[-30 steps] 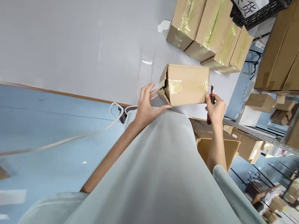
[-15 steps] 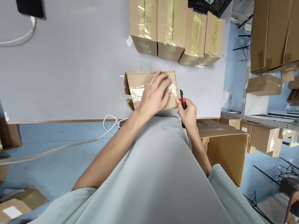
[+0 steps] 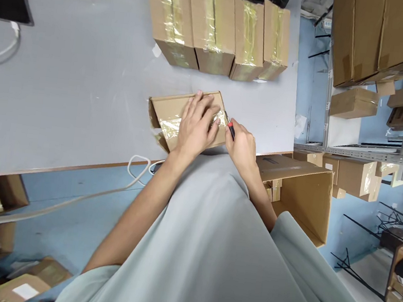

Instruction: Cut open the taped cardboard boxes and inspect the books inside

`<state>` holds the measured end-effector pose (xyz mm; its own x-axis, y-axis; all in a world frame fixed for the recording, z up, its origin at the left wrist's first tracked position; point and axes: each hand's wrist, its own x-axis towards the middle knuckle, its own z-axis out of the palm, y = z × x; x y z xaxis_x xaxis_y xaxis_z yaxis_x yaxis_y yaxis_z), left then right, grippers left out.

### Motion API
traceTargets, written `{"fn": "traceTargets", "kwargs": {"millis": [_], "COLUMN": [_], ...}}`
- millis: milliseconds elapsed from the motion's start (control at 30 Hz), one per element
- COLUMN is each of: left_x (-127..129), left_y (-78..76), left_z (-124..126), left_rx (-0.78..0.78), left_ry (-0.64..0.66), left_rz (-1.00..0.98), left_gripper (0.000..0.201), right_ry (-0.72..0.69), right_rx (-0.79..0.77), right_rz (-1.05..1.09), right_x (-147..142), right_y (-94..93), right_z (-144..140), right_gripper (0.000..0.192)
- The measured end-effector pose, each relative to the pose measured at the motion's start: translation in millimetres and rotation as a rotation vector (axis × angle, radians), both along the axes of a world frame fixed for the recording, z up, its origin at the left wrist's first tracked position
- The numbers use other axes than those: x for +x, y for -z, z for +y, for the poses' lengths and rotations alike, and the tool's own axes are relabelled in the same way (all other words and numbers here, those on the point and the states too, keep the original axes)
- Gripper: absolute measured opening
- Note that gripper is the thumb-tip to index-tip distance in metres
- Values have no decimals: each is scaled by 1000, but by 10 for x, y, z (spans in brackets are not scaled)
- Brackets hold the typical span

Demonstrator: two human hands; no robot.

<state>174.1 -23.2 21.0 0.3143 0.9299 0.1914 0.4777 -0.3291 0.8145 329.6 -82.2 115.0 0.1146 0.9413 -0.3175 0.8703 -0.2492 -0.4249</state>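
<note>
Cardboard box [image 3: 169, 115], tape-sealed, near the front edge of the bench [image 3: 85, 83], one end flap gaping. Left hand [image 3: 195, 126] lies flat on top, fingers spread, pinning it. Right hand [image 3: 242, 148], just beside the box's end, is clamped on a red-and-black utility knife [image 3: 229, 129]. Best practice, judged: shallow blade, stroke clear of the pinning fingers.

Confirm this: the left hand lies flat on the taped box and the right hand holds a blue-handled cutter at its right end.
Not quite. In the head view the cutter in the right hand is red and black, not blue. The left hand does lie flat on the taped box.
</note>
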Motion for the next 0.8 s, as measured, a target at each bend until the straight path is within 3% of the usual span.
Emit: {"fn": "traceTargets", "kwargs": {"millis": [267, 500, 800], "left_x": [0, -87, -80], "left_y": [-41, -70, -58], "left_z": [-26, 44, 94], "left_rx": [-44, -86, -91], "left_ry": [26, 136, 160], "left_rz": [-30, -66, -50], "left_gripper": [56, 79, 95], "right_ry": [30, 45, 51], "right_rx": [-134, -138, -149], "right_rz": [-97, -141, -213], "right_x": [-82, -77, -161], "right_y": [-120, -82, -188], "right_z": [112, 81, 103], "right_gripper": [38, 36, 36]}}
